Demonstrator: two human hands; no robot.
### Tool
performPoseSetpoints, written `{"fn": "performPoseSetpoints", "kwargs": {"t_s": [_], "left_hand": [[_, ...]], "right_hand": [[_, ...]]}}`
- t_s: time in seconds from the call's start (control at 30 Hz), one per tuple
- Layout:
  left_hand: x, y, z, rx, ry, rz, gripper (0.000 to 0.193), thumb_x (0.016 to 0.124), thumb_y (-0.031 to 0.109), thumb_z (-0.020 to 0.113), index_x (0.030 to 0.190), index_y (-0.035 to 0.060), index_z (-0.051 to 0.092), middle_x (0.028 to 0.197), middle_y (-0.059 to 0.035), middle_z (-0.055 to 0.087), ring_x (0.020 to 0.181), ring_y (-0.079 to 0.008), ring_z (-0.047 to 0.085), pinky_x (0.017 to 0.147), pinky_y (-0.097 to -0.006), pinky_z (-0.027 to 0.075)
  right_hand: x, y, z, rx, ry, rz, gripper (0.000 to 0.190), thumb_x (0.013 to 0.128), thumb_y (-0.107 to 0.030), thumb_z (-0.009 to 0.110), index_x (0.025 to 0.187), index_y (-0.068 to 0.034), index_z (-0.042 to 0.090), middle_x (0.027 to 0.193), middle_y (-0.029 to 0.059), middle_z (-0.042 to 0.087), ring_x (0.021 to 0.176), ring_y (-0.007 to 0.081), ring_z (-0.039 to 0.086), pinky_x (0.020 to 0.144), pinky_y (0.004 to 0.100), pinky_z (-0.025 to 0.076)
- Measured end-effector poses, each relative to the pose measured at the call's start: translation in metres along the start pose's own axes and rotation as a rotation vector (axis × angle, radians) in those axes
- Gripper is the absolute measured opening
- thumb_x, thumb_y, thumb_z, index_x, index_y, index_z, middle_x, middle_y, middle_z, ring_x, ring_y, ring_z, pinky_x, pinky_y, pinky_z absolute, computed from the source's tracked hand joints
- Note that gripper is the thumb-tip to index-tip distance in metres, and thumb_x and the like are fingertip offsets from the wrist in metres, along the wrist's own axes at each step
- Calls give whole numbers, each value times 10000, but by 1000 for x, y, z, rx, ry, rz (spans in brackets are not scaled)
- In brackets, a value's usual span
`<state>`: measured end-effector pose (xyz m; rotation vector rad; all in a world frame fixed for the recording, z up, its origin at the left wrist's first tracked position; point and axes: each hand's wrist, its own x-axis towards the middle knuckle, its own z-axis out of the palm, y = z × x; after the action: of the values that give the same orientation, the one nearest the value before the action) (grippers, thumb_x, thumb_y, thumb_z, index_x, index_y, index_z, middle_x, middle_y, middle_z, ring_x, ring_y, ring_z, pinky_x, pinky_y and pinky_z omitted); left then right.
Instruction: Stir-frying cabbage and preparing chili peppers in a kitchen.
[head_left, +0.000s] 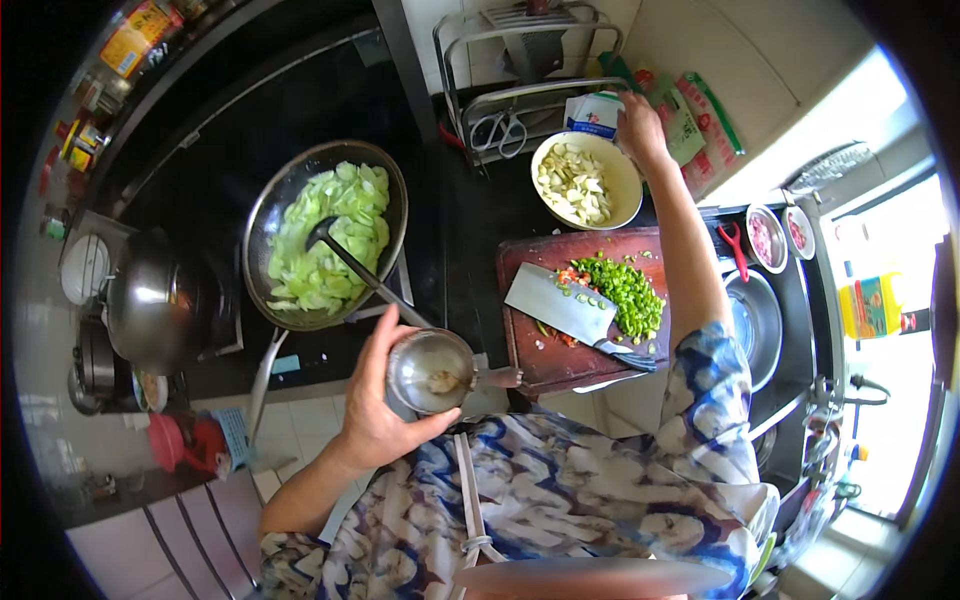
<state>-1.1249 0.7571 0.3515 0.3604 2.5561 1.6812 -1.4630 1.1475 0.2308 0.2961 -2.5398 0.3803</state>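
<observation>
My left hand (379, 390) grips a small metal bowl (433, 370) with a little pale brown residue inside. Behind that bowl passes the handle of a ladle (375, 281), whose dark head rests among sliced green vegetables (341, 236) in a wok (256, 244). At the back right, my right hand (645, 131) reaches past a cream bowl (550, 214) of pale slices. Its fingertips are by a white and blue packet (592, 112) and green packaging; whether they grip anything is hidden. A cleaver (562, 300) lies on the wooden cutting board (529, 367) beside chopped green peppers (634, 296).
A metal rack (525, 97) holding scissors (499, 135) stands behind the cream bowl. Left of the wok sits a lidded pot (154, 300). The wok's handle (264, 382) projects over the counter edge. A metal basin (765, 330) and small bowls of meat (765, 240) are at the right.
</observation>
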Motion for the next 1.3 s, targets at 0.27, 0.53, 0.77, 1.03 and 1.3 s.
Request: {"fn": "performPoseSetpoints", "kwargs": {"t_s": [0.27,0.53,0.77,1.03,1.3], "left_hand": [[19,-38,80,133,31,-74,1053,585,124,830,1423,-14,206,1184,-177,509,1085,-295,540,931,-382,436],[8,-65,106,144,66,-103,1025,598,131,816,1424,7,223,1171,-181,508,1086,-314,529,924,-390,439],[9,-109,115,129,84,-98,987,626,141,796,1420,12,224,1168,-188,497,1083,-335,515,933,-404,429],[18,-162,142,176,382,-20,961,622,149,815,1406,22,274,1159,-201,506,1059,-343,538,896,-417,449],[10,-163,133,152,362,-2,965,631,175,827,1406,24,271,1249,-226,450,1190,-371,433,988,-440,376]], "right_hand": [[39,32,17,-162,-483,120,249,814,-185,563,1052,-163,633,993,153,647,923,343,624,776,450,510],[36,-2,-27,-149,-160,-35,187,864,-238,536,1002,-171,643,998,67,629,885,302,621,739,419,505],[36,-26,-104,-102,73,7,208,862,-297,581,991,-162,671,879,102,675,795,305,651,690,381,517],[-1,-117,-227,34,-128,130,283,831,-282,649,996,-54,679,823,117,680,757,171,641,699,283,481],[-107,-165,-268,313,-363,396,167,802,-80,671,953,-8,681,804,76,672,739,103,609,698,251,473]]}}
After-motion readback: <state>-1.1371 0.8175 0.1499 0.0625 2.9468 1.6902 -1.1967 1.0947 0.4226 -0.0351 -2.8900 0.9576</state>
